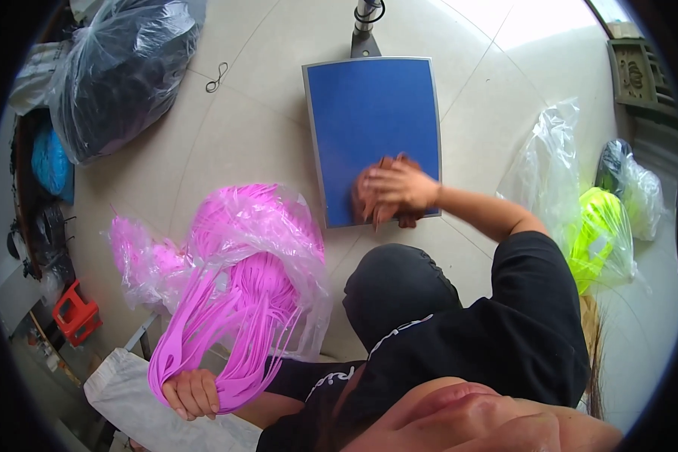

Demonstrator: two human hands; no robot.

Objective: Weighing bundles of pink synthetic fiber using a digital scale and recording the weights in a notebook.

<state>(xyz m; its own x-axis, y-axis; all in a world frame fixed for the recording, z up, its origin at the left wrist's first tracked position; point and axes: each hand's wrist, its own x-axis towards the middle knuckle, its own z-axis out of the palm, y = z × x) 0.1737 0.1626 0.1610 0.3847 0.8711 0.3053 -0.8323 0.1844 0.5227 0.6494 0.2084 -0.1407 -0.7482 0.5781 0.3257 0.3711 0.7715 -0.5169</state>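
My left hand (192,393) is closed around a looped hank of pink strips (230,331), low on the left. The strips run up into a clear plastic bag (309,275) full of more pink strips. Over the near right part of a blue scale platform (369,105), my right hand (399,186), slightly blurred, grips a bundle of brown strips (367,200). Brown ends stick out above and below its fingers. The palm side of that hand is hidden.
A big clear bag of dark material (128,83) stands at the far left. On the right are a bag of neon-yellow material (597,233) and a grey-green tray (639,71). A red stool (75,313) sits at left; a small black loop (217,77) lies on the floor.
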